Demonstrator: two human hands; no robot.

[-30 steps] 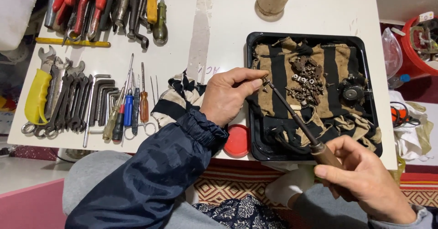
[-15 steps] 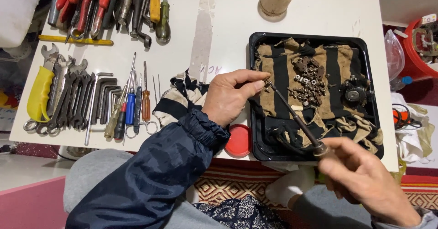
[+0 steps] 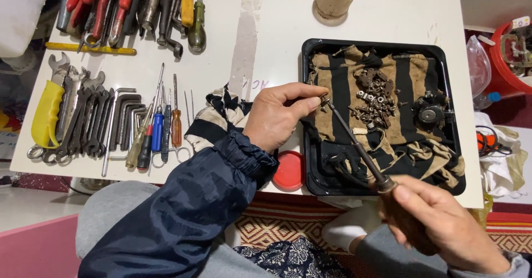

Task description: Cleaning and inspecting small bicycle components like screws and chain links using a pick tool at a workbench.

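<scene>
Your right hand (image 3: 438, 222) grips the screwdriver (image 3: 357, 145) handle; left hand (image 3: 280, 114) pinches a small part at its tip, over the tray's (image 3: 451, 53) left edge. Keep the shaft straight, turn slowly.

The left hand (image 3: 282, 116) is bare, and its arm wears a dark navy jacket sleeve (image 3: 188, 211) of shiny, crinkled fabric with a gathered elastic cuff at the wrist, running down toward 7 o'clock. The right hand (image 3: 438, 222) is bare too; at 5 o'clock a sliver of grey cuff (image 3: 499, 267) shows, perhaps a sweatshirt. Grey trousers (image 3: 111, 211) cover the knees at the bottom, and a dark blue patterned cloth (image 3: 288, 258) at 6 o'clock may be part of the clothing.
</scene>
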